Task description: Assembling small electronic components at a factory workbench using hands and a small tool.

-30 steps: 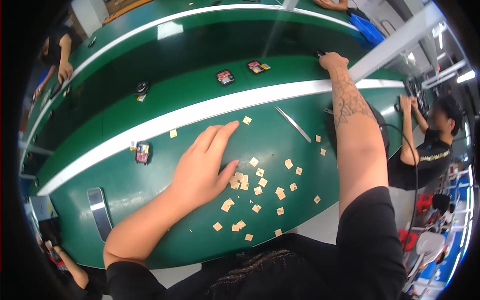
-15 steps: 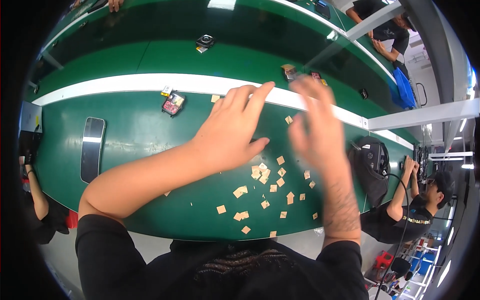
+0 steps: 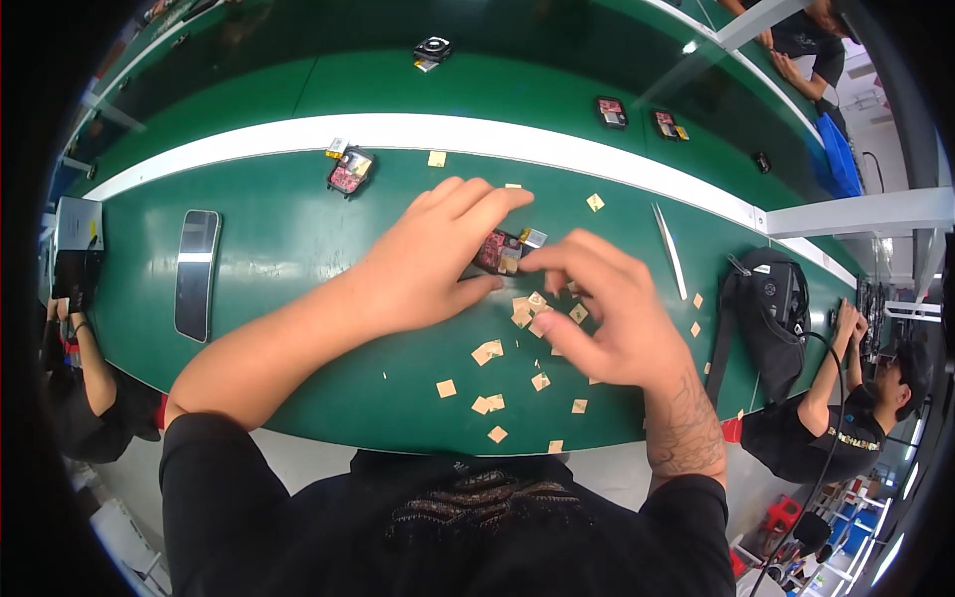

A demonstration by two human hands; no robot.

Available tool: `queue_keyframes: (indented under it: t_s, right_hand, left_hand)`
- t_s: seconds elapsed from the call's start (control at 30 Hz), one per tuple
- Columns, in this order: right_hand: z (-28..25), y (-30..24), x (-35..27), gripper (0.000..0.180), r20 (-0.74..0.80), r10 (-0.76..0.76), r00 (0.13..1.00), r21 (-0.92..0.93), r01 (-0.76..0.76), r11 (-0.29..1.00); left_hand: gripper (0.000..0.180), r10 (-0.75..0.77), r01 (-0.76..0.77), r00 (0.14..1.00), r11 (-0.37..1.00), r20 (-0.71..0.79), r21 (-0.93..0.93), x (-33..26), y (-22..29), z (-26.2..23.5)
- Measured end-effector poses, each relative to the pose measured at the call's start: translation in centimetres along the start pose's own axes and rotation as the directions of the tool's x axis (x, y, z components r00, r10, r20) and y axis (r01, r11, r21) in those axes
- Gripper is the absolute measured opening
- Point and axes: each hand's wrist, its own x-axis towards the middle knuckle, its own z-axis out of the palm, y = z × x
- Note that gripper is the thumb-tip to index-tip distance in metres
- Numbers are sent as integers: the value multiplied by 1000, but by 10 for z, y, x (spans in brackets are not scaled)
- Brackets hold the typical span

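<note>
Left hand (image 3: 428, 259): over the middle of the desk (image 3: 284, 229), fingers stretched out to the far right, thumb set apart on the near side. Device (image 3: 500, 253) sits in the gap between fingers and thumb; cannot tell if the hand grips it or only rests round it. Device is small, dark-rimmed, reddish inside, with a silver-and-yellow battery (image 3: 533, 238) at its far right corner.

Right hand (image 3: 617, 308): to the right of the device, wide, index finger and thumb well apart. Index tip at the device's right edge; cannot tell if touching. Thumb tip above the paper squares (image 3: 445, 388), which lie loose on the desk, mostly on the near side of the device, some overlapping.

Around: another device (image 3: 351, 171) far left of the left hand, near the white rail (image 3: 398, 131). Phone (image 3: 196, 277) lies at left, screen up. Tweezers (image 3: 672, 254) lie right of the right hand, bag (image 3: 766, 308) further right. Beyond the rail, more devices (image 3: 611, 112) spread out, blue bin (image 3: 839, 159) far right. Co-worker (image 3: 811, 438) at right, both hands at the desk.
</note>
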Motion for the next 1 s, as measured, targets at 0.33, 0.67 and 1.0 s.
queue_keyframes:
  t_s: [0.33, 0.67, 1.0]
  right_hand:
    - [13, 16, 0, 10, 54, 25, 998, -137, -17, 990]
    - [36, 4, 0, 21, 28, 96, 995, -37, -95, 995]
    - [39, 21, 5, 32, -136, 72, 988, -277, -108, 955]
  left_hand:
    - [73, 55, -53, 995, 998, 80, -22, 3, -7, -6]
    - [70, 24, -24, 999, 1000, -28, -1, 1, -10, -3]
    - [70, 38, -37, 998, 999, -48, 24, 0, -10, -3]
